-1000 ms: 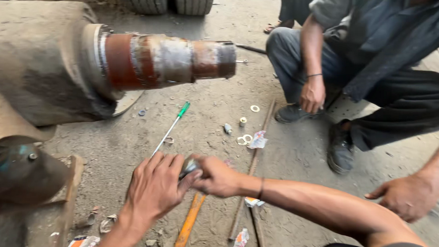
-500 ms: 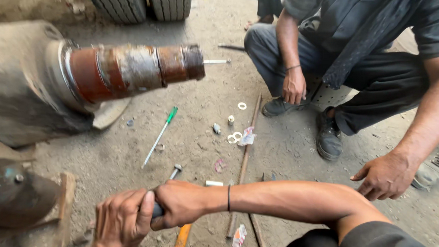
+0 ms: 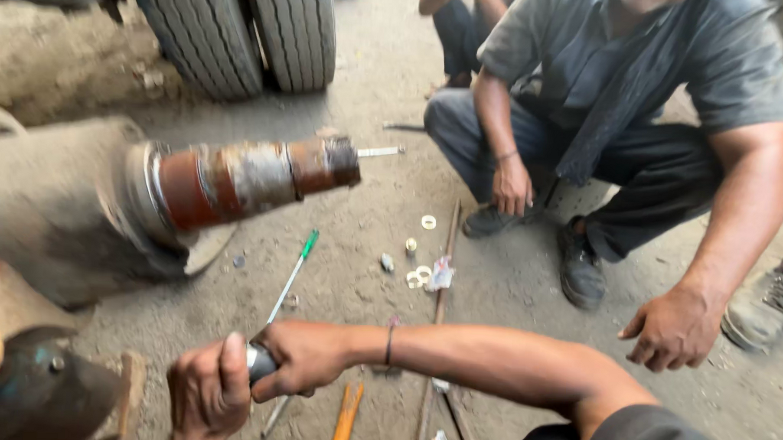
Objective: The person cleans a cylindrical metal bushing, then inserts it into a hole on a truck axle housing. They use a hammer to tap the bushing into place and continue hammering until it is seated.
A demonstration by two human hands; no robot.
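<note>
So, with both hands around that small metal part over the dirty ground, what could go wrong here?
1. The small metal part, gripped between the left hand and the right hand, could slip and drop among the washers and rods.
2. The rusty axle end juts out close above; a jerk upward might knock the knuckles.
3. The screwdriver and orange handle lie nearby and could be knelt on.
</note>
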